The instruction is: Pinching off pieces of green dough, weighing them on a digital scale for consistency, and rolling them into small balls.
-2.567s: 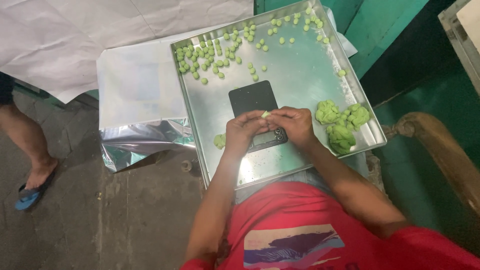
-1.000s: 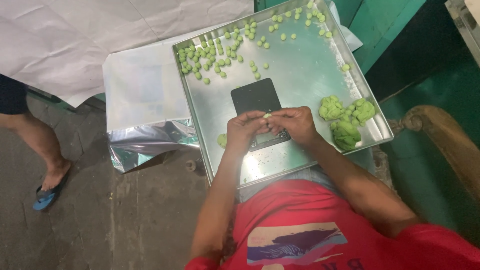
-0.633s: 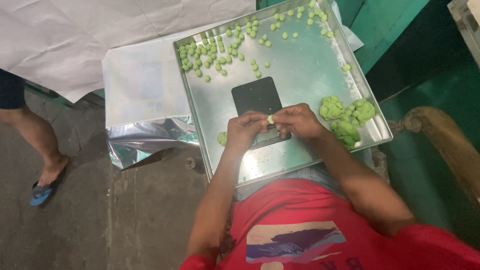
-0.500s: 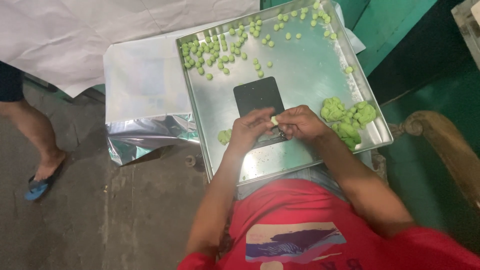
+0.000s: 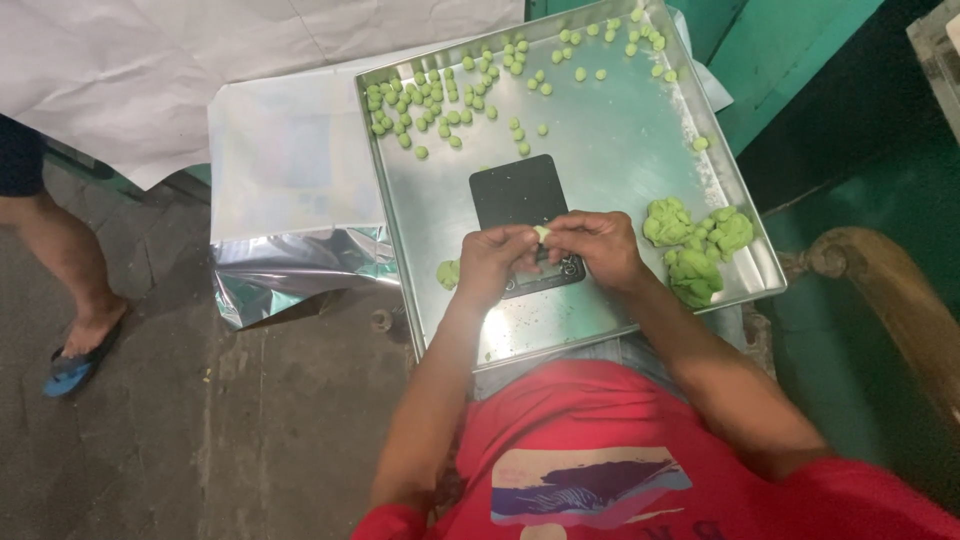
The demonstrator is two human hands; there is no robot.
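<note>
A large rectangular shiny metal tray point(image 5: 610, 160) fills the centre and upper right of the frame, resting across the person's lap. To its left lies a sheet of silver foil wrap point(image 5: 290, 215) on the grey floor. A flat black rectangular digital scale point(image 5: 520, 200) sits mid-tray. A lump of bright green dough point(image 5: 697, 245) lies at the tray's right edge. Many small green dough balls point(image 5: 440, 100) are scattered along the tray's upper left and top. A single green dough piece point(image 5: 447, 272) lies just left of the left hand point(image 5: 492, 262). The right hand point(image 5: 598, 247) meets it over the scale's near end; both hands pinch a small pale green dough bit point(image 5: 541, 233) between their fingertips, fingers narrowly closed.
</note>
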